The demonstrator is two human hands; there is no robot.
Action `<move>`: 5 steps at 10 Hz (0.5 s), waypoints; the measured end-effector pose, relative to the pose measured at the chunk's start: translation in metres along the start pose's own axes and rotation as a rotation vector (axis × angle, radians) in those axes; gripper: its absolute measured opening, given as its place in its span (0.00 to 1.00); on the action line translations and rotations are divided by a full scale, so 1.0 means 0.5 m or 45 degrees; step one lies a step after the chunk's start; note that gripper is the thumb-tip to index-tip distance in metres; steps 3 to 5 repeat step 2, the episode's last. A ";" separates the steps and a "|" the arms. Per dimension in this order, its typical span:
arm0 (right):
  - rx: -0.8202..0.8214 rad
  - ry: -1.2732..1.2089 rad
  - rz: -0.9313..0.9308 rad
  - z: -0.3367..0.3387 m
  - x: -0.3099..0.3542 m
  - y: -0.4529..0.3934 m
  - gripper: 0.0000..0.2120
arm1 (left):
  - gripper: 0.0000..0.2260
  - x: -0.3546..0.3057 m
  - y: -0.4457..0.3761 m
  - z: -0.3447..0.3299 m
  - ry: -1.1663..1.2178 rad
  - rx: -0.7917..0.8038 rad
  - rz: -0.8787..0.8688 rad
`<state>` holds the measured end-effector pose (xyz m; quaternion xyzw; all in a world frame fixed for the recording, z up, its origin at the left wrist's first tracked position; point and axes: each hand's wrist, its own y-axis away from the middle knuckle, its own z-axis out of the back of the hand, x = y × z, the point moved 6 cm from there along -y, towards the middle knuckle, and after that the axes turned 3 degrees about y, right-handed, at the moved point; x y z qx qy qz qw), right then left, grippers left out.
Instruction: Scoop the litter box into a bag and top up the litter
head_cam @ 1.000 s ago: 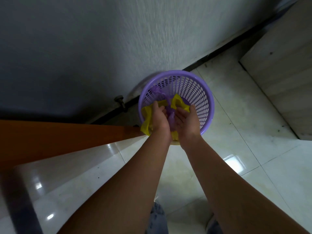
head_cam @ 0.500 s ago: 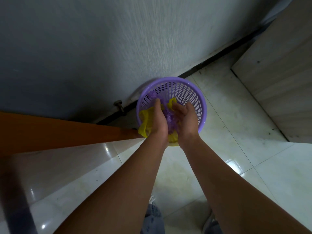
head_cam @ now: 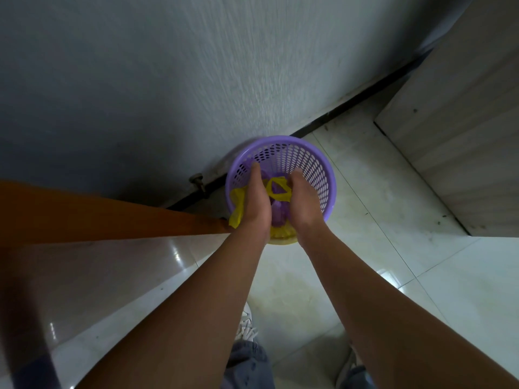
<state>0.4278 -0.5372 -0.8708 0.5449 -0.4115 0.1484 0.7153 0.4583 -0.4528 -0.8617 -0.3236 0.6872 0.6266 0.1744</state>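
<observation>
perforated plastic basket (head_cam: 309, 164), thin crinkled plastic bags (head_cam: 276, 189), glossy floor tiles (head_cam: 365, 197).

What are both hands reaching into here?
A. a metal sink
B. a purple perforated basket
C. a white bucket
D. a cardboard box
B: the left hand and right hand dip inside the purple perforated basket, among yellow plastic bags, beside the wall.
</observation>
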 end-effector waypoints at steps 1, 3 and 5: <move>-0.078 -0.033 0.042 0.023 0.019 0.008 0.22 | 0.15 -0.012 0.005 0.003 -0.055 0.018 -0.034; -0.115 0.029 0.141 0.039 0.053 0.037 0.16 | 0.16 -0.039 0.023 0.012 -0.084 -0.091 -0.075; -0.115 0.029 0.141 0.039 0.053 0.037 0.16 | 0.16 -0.039 0.023 0.012 -0.084 -0.091 -0.075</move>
